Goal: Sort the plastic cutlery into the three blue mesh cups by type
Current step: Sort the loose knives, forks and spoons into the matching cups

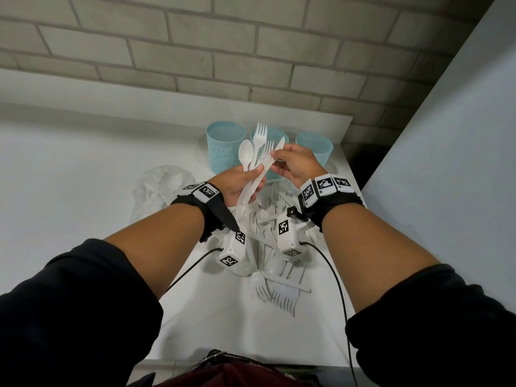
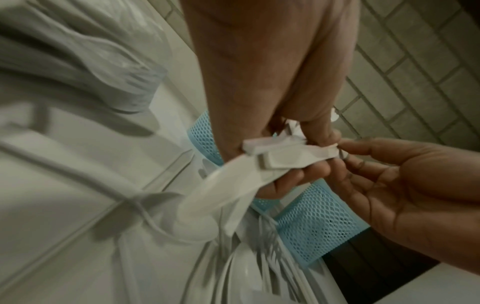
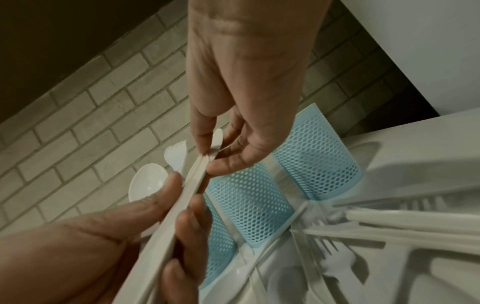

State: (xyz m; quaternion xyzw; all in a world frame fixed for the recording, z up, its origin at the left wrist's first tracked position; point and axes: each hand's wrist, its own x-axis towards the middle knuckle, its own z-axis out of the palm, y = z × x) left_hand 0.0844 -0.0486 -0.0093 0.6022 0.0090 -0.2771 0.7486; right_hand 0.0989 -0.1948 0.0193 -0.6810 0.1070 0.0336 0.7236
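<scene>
Head view: left hand (image 1: 240,185) is gripping a fanned bunch (image 1: 258,160) of spoon, forks and knife by the handles so types show, right hand (image 1: 293,163) is pinching the knife (image 1: 279,145) to pull it, probably for 1 of 3 cups (image 1: 224,146) behind; no readable text, only wrist markers.

Counts: 3 light-blue mesh plastic cups, one row at the tabletop's far edge: left cup (image 1: 225,148), middle cup (image 1: 272,138), right cup (image 1: 315,148). Held bundle of white plastic cutlery: 1 spoon (image 1: 245,155), 2 forks: tall fork (image 1: 259,141), shorter fork (image 1: 267,152), 1 knife (image 1: 279,144). Loose pile of white plastic cutlery (image 1: 275,270) near the tabletop's front edge: overlapping, count unclear. 1 crumpled clear plastic bag (image 1: 159,188). 2 hands.
</scene>
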